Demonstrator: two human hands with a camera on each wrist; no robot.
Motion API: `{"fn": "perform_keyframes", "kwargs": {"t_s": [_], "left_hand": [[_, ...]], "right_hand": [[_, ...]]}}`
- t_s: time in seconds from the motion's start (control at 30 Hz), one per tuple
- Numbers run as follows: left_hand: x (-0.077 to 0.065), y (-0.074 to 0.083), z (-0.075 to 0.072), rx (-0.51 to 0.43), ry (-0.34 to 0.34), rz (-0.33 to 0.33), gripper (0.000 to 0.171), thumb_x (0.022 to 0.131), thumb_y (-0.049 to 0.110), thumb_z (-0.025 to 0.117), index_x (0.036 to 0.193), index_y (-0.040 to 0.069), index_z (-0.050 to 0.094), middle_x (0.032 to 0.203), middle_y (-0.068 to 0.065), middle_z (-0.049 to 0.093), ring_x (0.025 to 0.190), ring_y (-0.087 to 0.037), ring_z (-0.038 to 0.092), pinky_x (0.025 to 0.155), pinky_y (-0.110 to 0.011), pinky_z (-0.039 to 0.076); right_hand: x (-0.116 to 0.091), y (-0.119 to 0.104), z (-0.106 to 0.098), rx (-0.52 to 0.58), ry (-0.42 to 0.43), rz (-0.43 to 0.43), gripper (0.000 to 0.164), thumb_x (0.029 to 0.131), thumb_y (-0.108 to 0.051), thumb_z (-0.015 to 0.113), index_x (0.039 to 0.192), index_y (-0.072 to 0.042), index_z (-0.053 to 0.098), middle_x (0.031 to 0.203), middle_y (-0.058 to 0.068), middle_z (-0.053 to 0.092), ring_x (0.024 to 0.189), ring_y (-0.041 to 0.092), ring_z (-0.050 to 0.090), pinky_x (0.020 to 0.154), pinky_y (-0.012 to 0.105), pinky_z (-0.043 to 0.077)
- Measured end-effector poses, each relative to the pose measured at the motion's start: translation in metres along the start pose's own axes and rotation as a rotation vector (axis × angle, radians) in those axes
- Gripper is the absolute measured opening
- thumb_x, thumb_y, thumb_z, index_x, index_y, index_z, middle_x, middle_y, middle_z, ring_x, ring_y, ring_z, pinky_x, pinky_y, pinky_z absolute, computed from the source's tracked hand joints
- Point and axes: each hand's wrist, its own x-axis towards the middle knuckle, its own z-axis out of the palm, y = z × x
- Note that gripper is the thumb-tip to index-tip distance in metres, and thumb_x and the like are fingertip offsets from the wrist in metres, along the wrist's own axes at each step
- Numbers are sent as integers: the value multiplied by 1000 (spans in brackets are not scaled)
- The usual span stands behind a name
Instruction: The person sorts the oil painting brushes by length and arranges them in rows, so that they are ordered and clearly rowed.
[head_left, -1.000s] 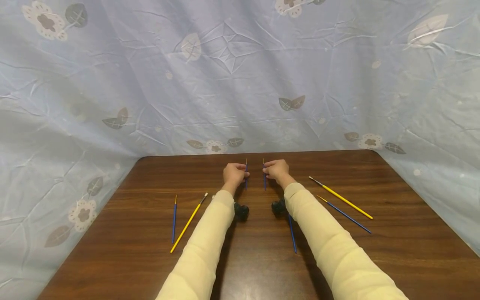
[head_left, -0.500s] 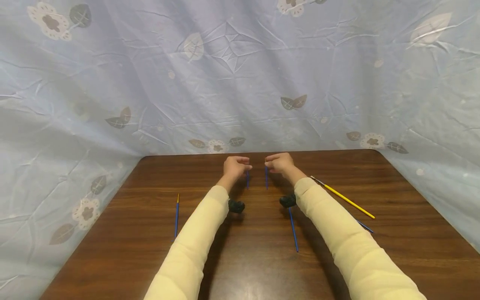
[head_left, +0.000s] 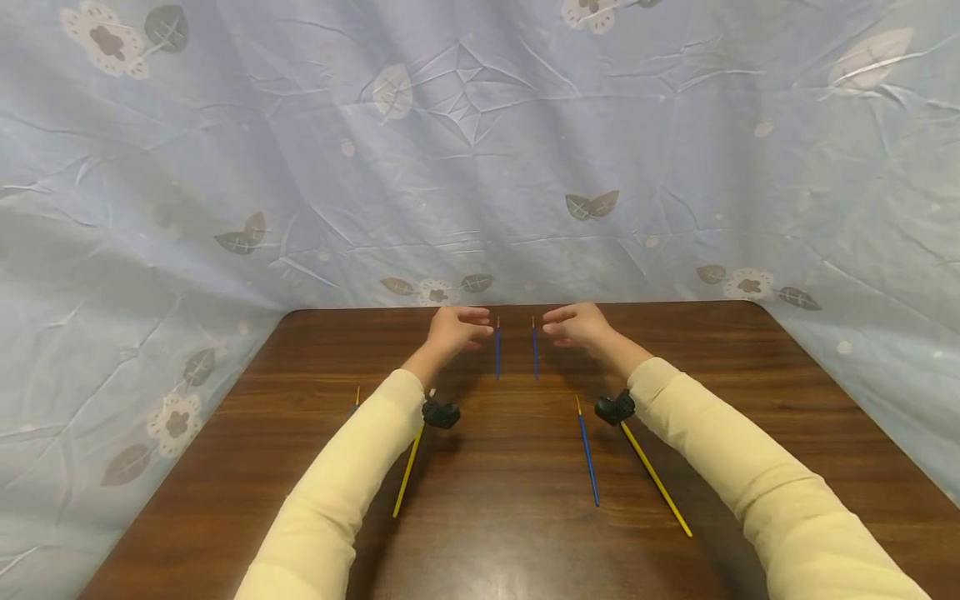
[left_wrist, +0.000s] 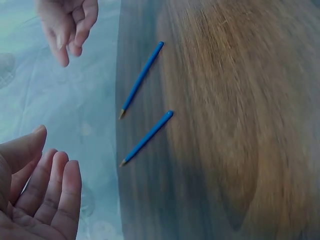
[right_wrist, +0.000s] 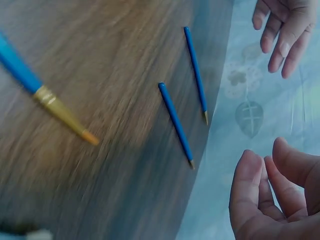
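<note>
Paintbrushes [left_wrist: 142, 76] lie just beside the fingers [left_wrist: 68, 192].

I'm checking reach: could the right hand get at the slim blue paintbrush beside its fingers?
Probably yes: the right hand is empty, its fingers are close beside the slim blue paintbrush, and nothing visible lies between.

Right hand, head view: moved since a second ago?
Yes, the right hand shifted rightward against the two-leaf print above it, away from the nearest blue brush.

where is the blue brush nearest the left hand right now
In the head view, that blue brush lies near the far edge of the table, just right of the left hand and left of a second blue brush.
</note>
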Motion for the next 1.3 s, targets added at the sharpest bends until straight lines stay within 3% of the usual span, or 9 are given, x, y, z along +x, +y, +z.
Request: {"fn": "perform_keyframes", "kwargs": {"t_s": [0.17, 0.4, 0.6, 0.83, 1.1, 1.3], "left_hand": [[-9, 5, -18, -7, -40, -10, 37, 86, 5, 74, 122, 3, 66, 121, -17, 65, 101, -27, 67, 88, -48, 54], [-27, 9, -42, 75, -67, 1, 36, 88, 9, 73, 122, 4, 66, 121, -13, 66, 105, -26, 65, 86, -44, 55], [-43, 3, -62, 42, -106, 15, 38, 88, 9, 73, 124, 2, 64, 123, -17, 64, 107, -28, 65, 92, -53, 50], [-64, -9, -86, 65, -125, 32, 43, 89, 12, 72, 129, 2, 61, 129, -17, 60, 110, -28, 62, 90, -49, 52], [-80, -18, -110, 47, -111, 41, 47, 89, 11, 72, 131, -1, 58, 132, -20, 57, 112, -30, 62, 92, -52, 50], [-92, -30, -121, 60, -32, 25, 46, 88, 11, 73, 129, -3, 59, 127, -24, 59, 105, -28, 65, 92, -51, 51]], "right_hand": [[-15, 0, -8, -25, -19, -23, 37, 92, -5, 67, 128, 3, 59, 134, 21, 54, 119, 36, 55, 95, 45, 50], [-37, 3, -22, -104, -50, -41, 39, 93, -13, 67, 130, -2, 59, 131, 18, 57, 119, 37, 55, 97, 47, 48], [-53, 11, -36, -138, -72, -90, 41, 94, -13, 66, 131, 2, 57, 130, 21, 57, 118, 41, 54, 95, 45, 50], [-73, 21, -53, -174, -59, -133, 44, 95, -16, 66, 132, 5, 56, 123, 22, 59, 113, 39, 57, 91, 43, 53], [-95, 38, -72, -171, -40, -174, 44, 95, -16, 66, 131, 6, 55, 122, 24, 59, 113, 39, 58, 91, 44, 52], [-109, 52, -82, -180, -34, -176, 47, 94, -20, 67, 132, 6, 55, 124, 26, 59, 111, 40, 59, 88, 41, 54]]}}
